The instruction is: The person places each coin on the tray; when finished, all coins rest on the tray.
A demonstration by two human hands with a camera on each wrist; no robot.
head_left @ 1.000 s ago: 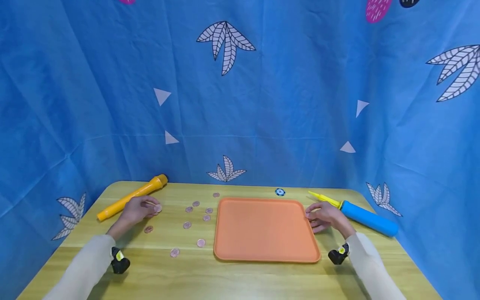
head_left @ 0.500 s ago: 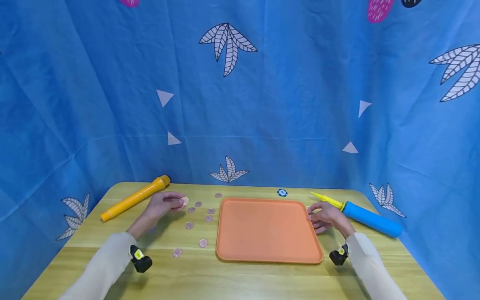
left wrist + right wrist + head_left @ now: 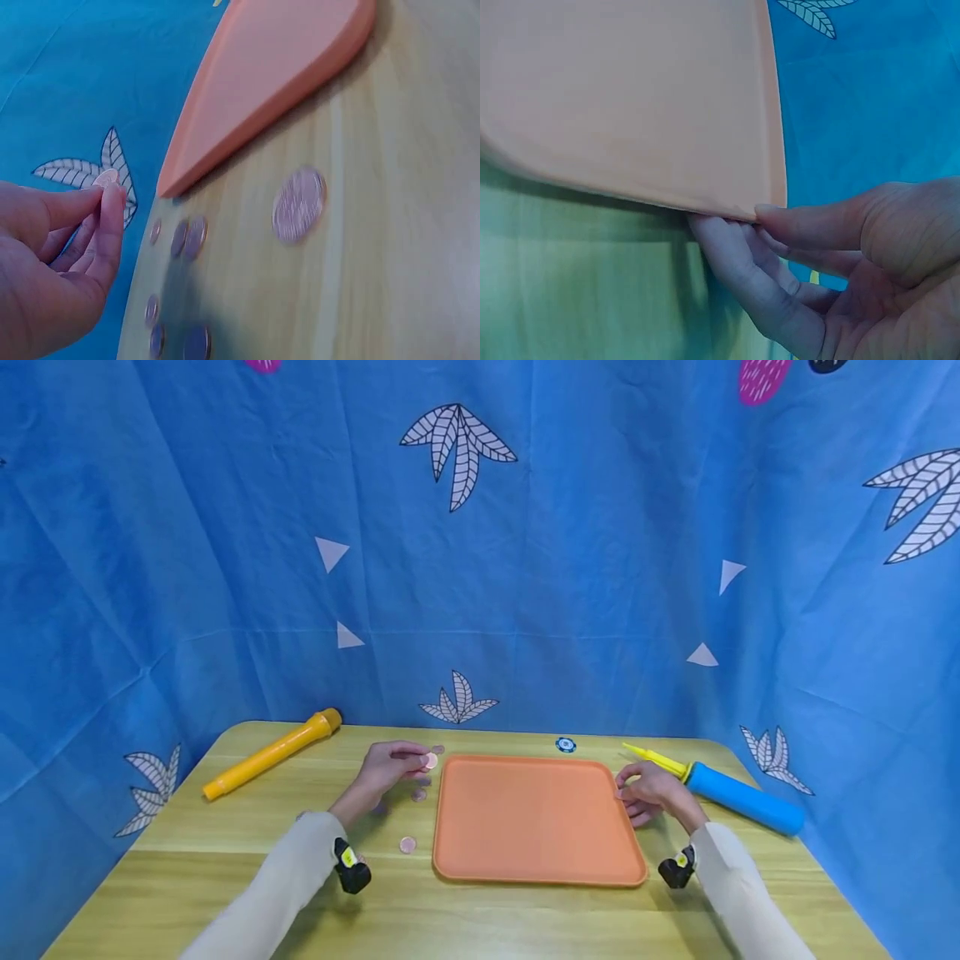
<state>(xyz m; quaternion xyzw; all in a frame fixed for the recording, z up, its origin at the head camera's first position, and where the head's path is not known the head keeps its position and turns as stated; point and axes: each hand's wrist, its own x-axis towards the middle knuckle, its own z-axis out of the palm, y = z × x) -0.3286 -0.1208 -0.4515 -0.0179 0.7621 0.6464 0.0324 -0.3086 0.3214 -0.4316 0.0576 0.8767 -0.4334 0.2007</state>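
Observation:
Between thumb and fingertips of my left hand (image 3: 384, 772) a pinkish copper coin (image 3: 106, 177) is pinched, held above the table beside the tray's far left corner. The shallow orange tray (image 3: 540, 820) holds nothing. My right hand (image 3: 649, 788) grips the tray's right edge; in the right wrist view the thumb (image 3: 810, 225) lies at the rim and the other fingers reach underneath. More coins lie on the wood left of the tray, one loose coin (image 3: 407, 845) nearest the front. My left hand and forearm hide part of the group in the head view.
An orange-yellow toy microphone (image 3: 273, 754) lies at the back left. On the right is a blue and yellow balloon pump (image 3: 742, 797). A blue-and-white poker chip (image 3: 566, 745) sits behind the tray. A patterned blue cloth (image 3: 480, 568) hangs around the table's back and sides.
My left hand has carried the coin rightward from near the microphone, over the other coins, to the tray's far left corner. The right hand stays at the tray's edge.

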